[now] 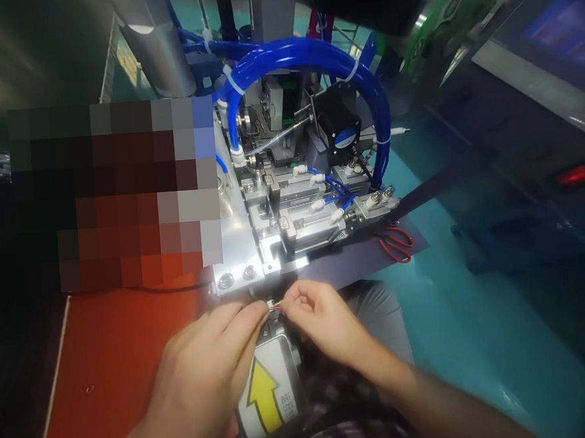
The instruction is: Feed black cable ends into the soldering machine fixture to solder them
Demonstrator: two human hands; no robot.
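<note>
In the head view, my right hand (324,317) is closed in a pinch on thin wires (277,307), one of them red. My left hand (206,352) has its fingers pressed together at the other end of these wires; what its fingertips cover is hidden. Both hands meet just in front of the lower edge of a metal machine plate (236,269). Below them lies a white label with a yellow arrow (263,391), partly covered by my left hand.
Behind my hands stands a machine with pneumatic cylinders (310,228) and a thick loop of blue tubing (295,52). Red-handled pliers or scissors (397,245) lie at right on a dark surface. An orange-red tabletop (112,365) extends at left, beside a blurred-out patch.
</note>
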